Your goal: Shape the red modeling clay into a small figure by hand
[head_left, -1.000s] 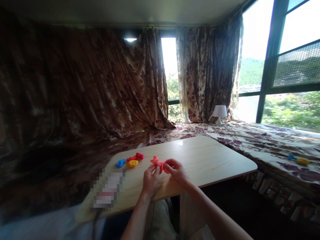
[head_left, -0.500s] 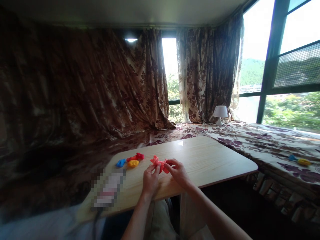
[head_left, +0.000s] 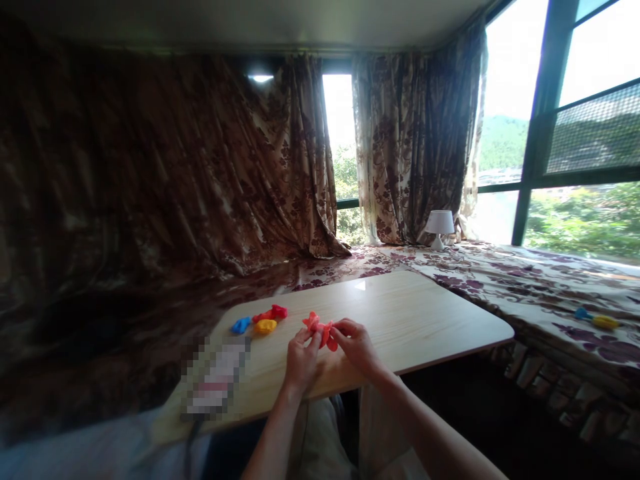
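A soft, ruffled coral-red piece [head_left: 325, 333], cloth or paper by its look, is held just above the near side of the table. My left hand [head_left: 301, 360] pinches its left part between thumb and fingers. On its right end, my right hand [head_left: 358, 343] grips with closed fingertips. Parts of the piece are hidden behind my fingers. To the left on the tabletop lie small crumpled bundles: a blue bundle [head_left: 241, 325], a yellow bundle [head_left: 265, 327] and red bundles [head_left: 278, 311], the last close together.
The pale wooden table [head_left: 425, 313] has rounded corners. A blurred-out device [head_left: 217, 380] with a cable lies at its left. Beyond are a flowered bed cover [head_left: 500, 280] with a blue-and-yellow item [head_left: 604, 322], a white lamp [head_left: 440, 223] and curtains [head_left: 395, 153].
Both hands stay on the coral-red piece in nearly the same place. The view has shifted very slightly; the bundles on the table have not moved.
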A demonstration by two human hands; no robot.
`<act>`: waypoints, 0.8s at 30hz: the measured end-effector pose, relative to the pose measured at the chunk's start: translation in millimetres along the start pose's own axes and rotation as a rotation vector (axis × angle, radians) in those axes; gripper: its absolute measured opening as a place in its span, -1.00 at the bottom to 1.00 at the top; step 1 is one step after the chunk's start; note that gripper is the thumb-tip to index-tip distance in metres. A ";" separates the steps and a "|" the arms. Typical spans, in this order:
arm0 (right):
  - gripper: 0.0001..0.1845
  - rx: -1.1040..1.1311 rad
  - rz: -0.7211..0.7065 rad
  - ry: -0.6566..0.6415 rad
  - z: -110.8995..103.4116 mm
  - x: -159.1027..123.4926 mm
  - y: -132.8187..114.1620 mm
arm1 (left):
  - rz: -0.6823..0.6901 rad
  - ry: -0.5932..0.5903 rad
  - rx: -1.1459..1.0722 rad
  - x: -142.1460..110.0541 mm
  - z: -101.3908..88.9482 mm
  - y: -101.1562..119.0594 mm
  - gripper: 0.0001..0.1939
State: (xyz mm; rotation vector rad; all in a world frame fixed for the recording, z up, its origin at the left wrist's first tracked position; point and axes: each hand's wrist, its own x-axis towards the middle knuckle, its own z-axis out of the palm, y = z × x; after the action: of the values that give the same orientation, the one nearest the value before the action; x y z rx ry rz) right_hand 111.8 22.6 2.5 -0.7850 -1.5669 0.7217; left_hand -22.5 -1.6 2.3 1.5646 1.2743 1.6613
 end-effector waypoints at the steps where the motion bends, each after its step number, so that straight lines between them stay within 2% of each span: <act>1: -0.76 -0.009 0.003 -0.012 0.2 0.6 0.9 | 0.002 0.011 0.007 0.7 -0.7 -2.1 -0.69; 6: -0.74 0.009 0.060 0.035 1.1 2.4 3.4 | -0.004 0.116 0.024 3.7 -2.6 -8.9 -0.69; 12: -0.78 0.057 0.034 0.039 0.9 1.3 -1.5 | -0.027 0.031 -0.050 1.8 1.8 -5.8 -0.70; 18: -0.83 -0.035 -0.026 0.076 1.5 -1.4 -0.4 | -0.051 -0.029 -0.112 1.9 2.4 -7.1 -0.68; 24: -0.84 -0.191 -0.131 0.042 2.6 -2.8 -1.0 | -0.095 0.011 -0.147 2.7 0.5 -12.2 -0.69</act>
State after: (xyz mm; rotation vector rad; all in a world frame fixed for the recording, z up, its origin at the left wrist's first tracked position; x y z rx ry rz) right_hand 109.3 19.7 1.3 -0.8227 -1.6490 0.4616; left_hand -25.3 6.0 -7.2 1.3896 1.1850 1.6663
